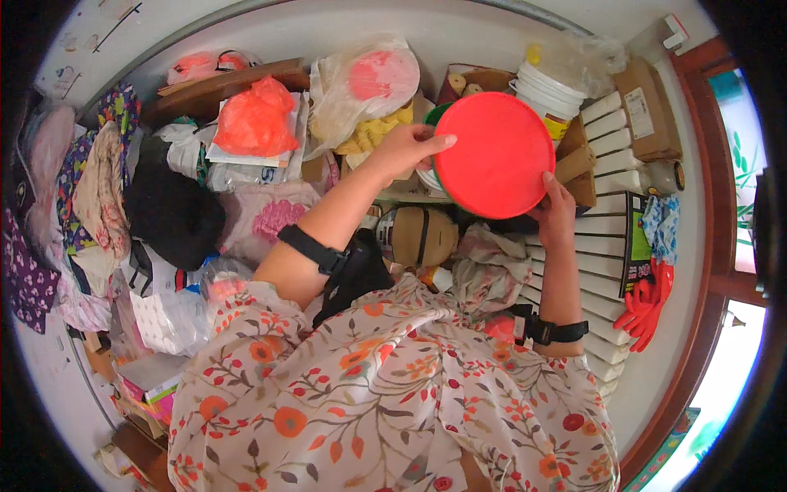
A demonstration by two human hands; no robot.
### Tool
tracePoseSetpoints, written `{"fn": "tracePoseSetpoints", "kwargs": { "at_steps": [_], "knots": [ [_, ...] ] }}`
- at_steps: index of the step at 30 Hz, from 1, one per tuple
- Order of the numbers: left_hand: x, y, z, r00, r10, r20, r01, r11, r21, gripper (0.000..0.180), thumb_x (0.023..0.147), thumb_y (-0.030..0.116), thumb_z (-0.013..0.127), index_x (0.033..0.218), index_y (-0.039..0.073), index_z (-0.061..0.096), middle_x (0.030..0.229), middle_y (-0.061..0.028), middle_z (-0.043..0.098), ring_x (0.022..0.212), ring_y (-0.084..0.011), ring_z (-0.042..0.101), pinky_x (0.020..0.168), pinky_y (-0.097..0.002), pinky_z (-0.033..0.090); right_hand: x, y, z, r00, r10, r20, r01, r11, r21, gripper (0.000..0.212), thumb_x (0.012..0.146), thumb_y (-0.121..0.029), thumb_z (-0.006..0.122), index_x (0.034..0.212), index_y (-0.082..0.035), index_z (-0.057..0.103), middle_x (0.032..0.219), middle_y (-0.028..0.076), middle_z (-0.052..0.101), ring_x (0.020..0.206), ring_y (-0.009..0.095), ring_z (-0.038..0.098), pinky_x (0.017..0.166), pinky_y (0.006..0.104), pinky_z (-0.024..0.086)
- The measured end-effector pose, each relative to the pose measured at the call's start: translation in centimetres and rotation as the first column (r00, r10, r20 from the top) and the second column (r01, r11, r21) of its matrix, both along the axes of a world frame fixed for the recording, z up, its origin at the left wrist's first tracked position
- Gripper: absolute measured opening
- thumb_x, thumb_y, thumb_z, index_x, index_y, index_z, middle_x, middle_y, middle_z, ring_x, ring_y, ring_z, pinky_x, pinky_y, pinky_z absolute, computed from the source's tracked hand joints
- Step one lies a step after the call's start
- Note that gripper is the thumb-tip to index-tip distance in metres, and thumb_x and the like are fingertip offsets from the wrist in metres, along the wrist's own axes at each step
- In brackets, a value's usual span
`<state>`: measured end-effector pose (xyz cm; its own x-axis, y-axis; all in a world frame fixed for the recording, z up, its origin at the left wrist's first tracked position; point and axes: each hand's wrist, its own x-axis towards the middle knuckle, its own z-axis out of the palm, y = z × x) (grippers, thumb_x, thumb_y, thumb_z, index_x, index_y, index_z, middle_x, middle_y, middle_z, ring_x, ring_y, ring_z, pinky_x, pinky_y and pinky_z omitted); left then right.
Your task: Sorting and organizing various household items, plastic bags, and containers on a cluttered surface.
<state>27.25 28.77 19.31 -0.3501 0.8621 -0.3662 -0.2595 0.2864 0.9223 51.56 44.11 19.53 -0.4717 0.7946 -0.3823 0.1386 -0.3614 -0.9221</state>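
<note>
- Disc (495, 156), red and round, with a narrow rim: held up ahead of the body between both hands, its flat face toward the camera.
- At the upper left edge, pinched in left hand (407, 149): thumb laid over the rim, fingers mostly hidden behind, so closed on the disc with only its thickness between.
- At the lower right edge, clamped in right hand (556, 205): fingertip on the rim, the rest tucked below and behind; too hidden to tell how the far fingers lie.
- Just past the left edge, partly covered: a green rim (437, 115); cannot tell whether touching.
- Behind the upper right edge, close in: stacked white buckets (548, 92), with a cardboard carton (580, 168) below.
- Beneath the lower edge, well down toward the body: a tan bag (414, 234) and crumpled patterned cloth (490, 266).
- To the right, more open: white slats (620, 182) beside the right forearm, then red gloves (649, 307) and a brown door frame (701, 176).
- To the left, tighter: a red plastic bag (258, 119), a black cloth heap (174, 205) and hanging clothes (102, 193), crowding the wall past the left forearm.
</note>
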Motion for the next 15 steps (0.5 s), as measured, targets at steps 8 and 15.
{"fn": "tracePoseSetpoints", "kwargs": {
  "at_steps": [8,15],
  "knots": [
    [-7.4,5.6,-2.2,0.996,-0.091,-0.02,0.093,0.985,0.145,0.061,0.073,0.033,0.072,0.116,-0.006,0.052,0.093,-0.0064,0.057,0.075,-0.0137,0.055,0.069,-0.0259,0.046,-6.0,2.5,0.3,0.989,-0.138,-0.053,0.136,0.99,-0.031,0.042,0.086,-0.032,0.056,0.108,0.004,0.052,0.103,0.011,0.059,0.091,0.021,0.059,0.073,0.0397,0.053],
    [-11.5,7.7,-5.8,0.978,-0.208,0.002,0.208,0.978,0.005,0.046,0.079,0.028,0.067,0.114,0.001,0.055,0.101,-0.0057,0.059,0.089,-0.0131,0.056,0.078,-0.0268,0.046,-9.4,4.3,-2.8,0.993,-0.119,0.016,0.12,0.99,-0.075,0.041,0.087,-0.031,0.055,0.107,0.004,0.053,0.101,0.012,0.06,0.091,0.021,0.06,0.071,0.0393,0.054]
  ]
}}
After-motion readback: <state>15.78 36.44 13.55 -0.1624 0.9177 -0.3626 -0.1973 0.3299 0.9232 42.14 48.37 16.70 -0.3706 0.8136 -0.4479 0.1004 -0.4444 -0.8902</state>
